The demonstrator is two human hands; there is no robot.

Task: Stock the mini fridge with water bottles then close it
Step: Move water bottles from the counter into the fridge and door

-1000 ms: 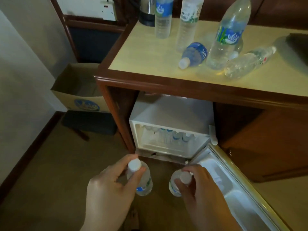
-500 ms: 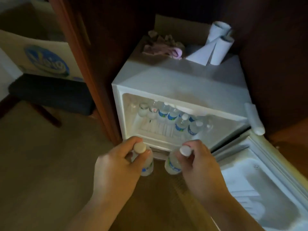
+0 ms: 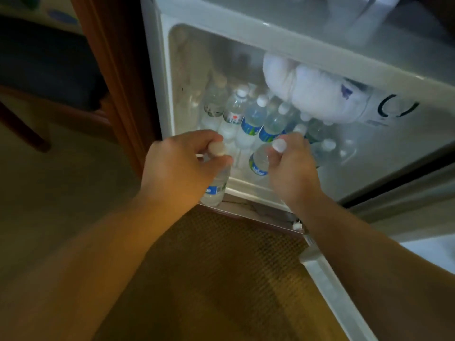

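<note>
- Both hands and their bottles had advanced from just outside the mini fridge (image 3: 290, 38) to its open front, and the viewpoint had closed in, so the paper rolls and cloth seen on the fridge top half a second before were mostly out of frame.
- Left hand (image 3: 177, 168) was closed around the neck of the left bottle (image 3: 216, 187), thumb and fingers pinching just under its pale cap. That bottle hung upright at the fridge's lower front lip, its base below the lip and outside the cavity.
- Right hand (image 3: 293, 168) was closed in the same way on the neck of the right bottle (image 3: 258, 162), white cap showing between the fingers. That bottle hung above the fridge floor, just inside the front lip.
- Stocked bottles (image 3: 253, 114) stood upright in a cluster at the back of the fridge cavity, behind both held bottles; several carried blue labels, one a red mark.
- Frost build-up (image 3: 312, 92), white and lumpy, hung from the top of the cavity to the right of the stocked bottles.
- Control dial (image 3: 397, 107) sat on the inner wall, right of the frost.
- Fridge door (image 3: 344, 303) stood open, swung out to the right of the cavity, its edge running toward the lower frame.
- Wooden cabinet panel (image 3: 115, 70) flanked the fridge on its left.
- Carpet (image 3: 221, 279) lay in front of the fridge, beneath both forearms.
</note>
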